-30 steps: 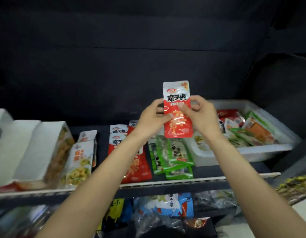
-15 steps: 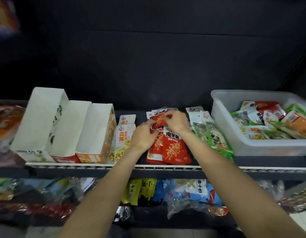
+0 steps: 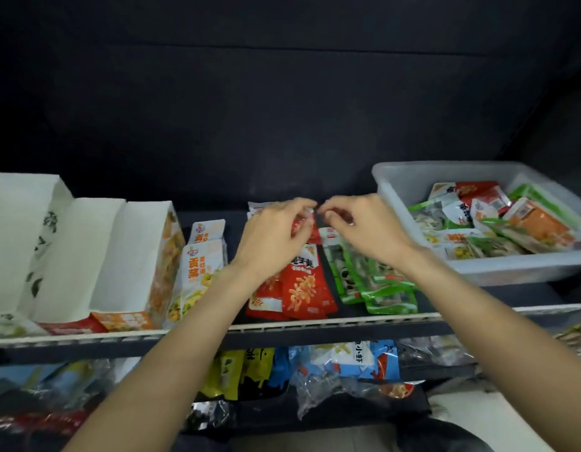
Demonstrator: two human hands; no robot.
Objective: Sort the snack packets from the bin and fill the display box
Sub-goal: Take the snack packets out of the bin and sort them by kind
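Observation:
A pile of red snack packets (image 3: 304,288) lies mid-shelf, with its upper end under my hands. My left hand (image 3: 276,236) hovers over the top of that pile, fingers loosely curled, and I see nothing gripped in it. My right hand (image 3: 364,230) is just to its right, fingertips drawn together near the left hand's, holding nothing I can see. Green panda packets (image 3: 380,288) lie right of the red pile and yellow packets (image 3: 201,265) lean to its left. The clear plastic bin (image 3: 478,270) at the right holds several mixed packets (image 3: 527,223). White display boxes (image 3: 103,256) stand at the left.
The shelf has a pale front lip (image 3: 315,324). Below it a lower shelf holds blue, yellow and clear bagged snacks (image 3: 348,357). A dark wall closes the back of the shelf.
A second ago both hands held one red packet upright in the air. They brought it down onto the red pile, and now they sit just above it with fingers drawn off.

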